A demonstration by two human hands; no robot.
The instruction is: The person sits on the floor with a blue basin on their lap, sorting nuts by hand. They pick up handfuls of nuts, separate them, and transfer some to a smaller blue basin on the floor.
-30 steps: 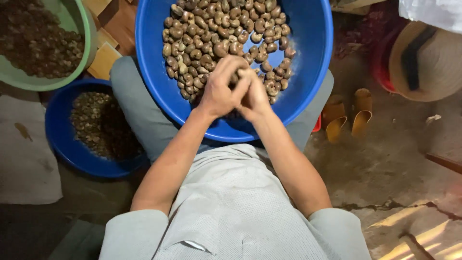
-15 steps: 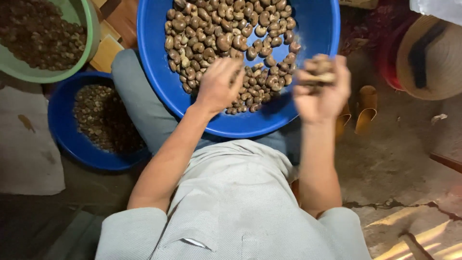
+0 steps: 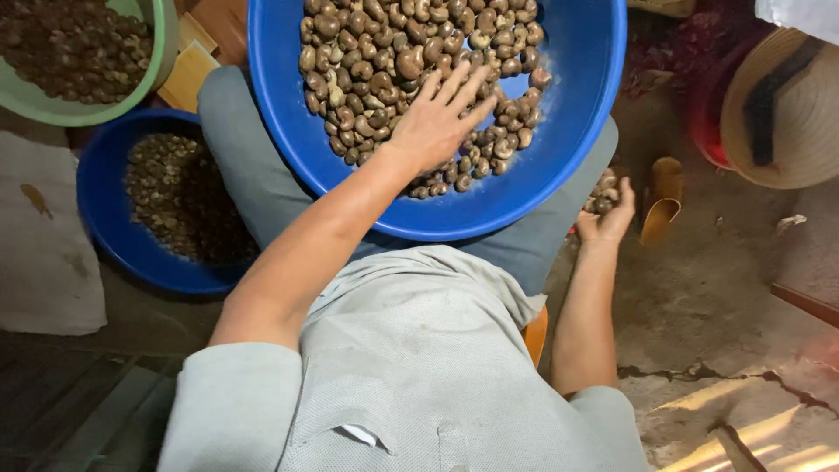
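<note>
step: sorting nuts | left hand (image 3: 434,122) flat, fingers spread, on nuts (image 3: 384,61) in big blue basin (image 3: 577,114) on lap | right hand (image 3: 603,214) cupped around a handful beside basin | next: likely a careful release, fresh grab

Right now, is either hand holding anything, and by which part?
The right hand cups a handful of brown nuts in its palm. The left hand lies spread flat on the nuts in the blue basin, gripping nothing.
</note>
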